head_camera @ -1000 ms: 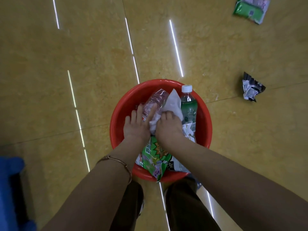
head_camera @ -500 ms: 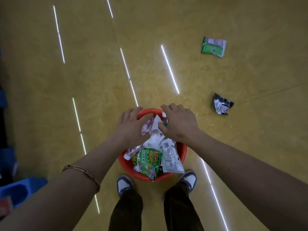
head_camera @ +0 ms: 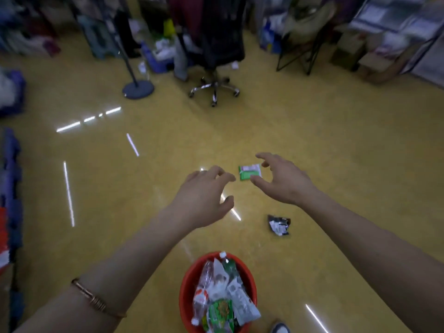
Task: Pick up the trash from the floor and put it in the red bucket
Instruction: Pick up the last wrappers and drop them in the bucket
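Floor [head_camera: 336, 164] is yellow and shiny. Red bucket [head_camera: 189, 282] sits near the feet, full of wrappers and bottles. Beyond the bucket lie two bits of trash: one black wrapper [head_camera: 278, 224] close by, one green packet [head_camera: 249, 172] farther off. Left hand [head_camera: 204, 195] and right hand [head_camera: 286, 181] reach out wide open, holding nothing. Best to bend low and pinch the packet's edge.

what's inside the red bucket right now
The red bucket is piled with trash: a clear crushed bottle, a green bottle, white wrappers and a green snack bag. Anything underneath the pile is covered.
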